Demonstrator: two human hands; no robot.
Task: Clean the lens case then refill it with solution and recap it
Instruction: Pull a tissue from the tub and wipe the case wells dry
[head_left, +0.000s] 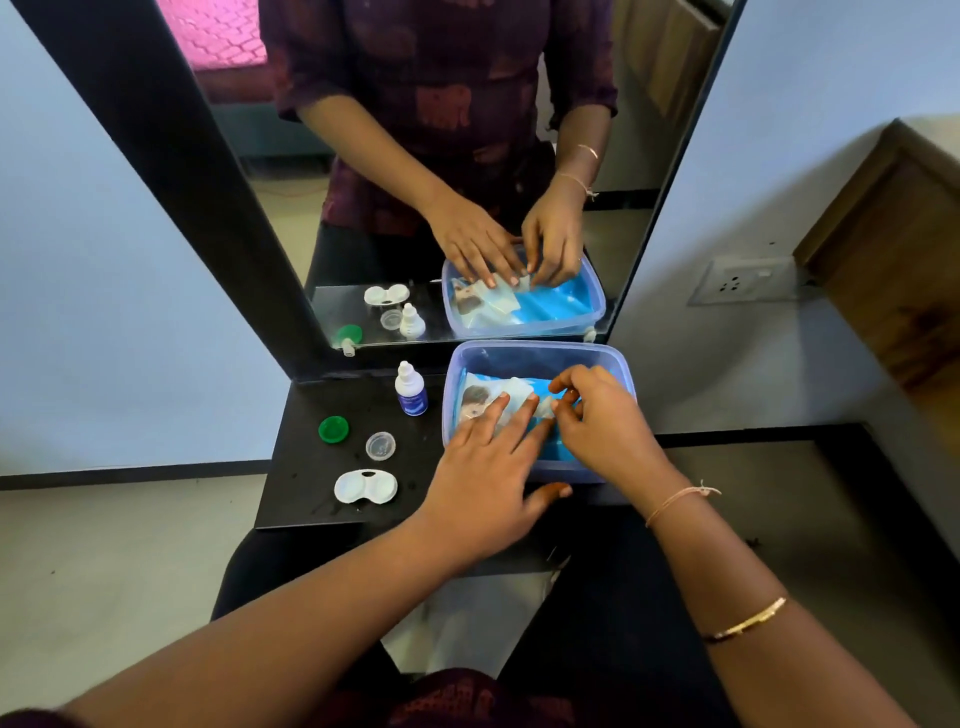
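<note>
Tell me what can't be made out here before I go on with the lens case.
- Head view: what the right hand pinches inside the blue box; its fingers cover it.
- Packet in the box: partly under the left hand.
- Bottle label: too small to read.
- Lens case: wet or dry, cannot tell.
- Clear cap: contents unclear.

White lens case (365, 487), green cap (333, 429), clear cap (380, 446) on black table (311, 499). White solution bottle (410, 389), blue label. Translucent blue tub (535, 353) holding blue-and-white packet (480, 402). Maroon patterned top.
</note>
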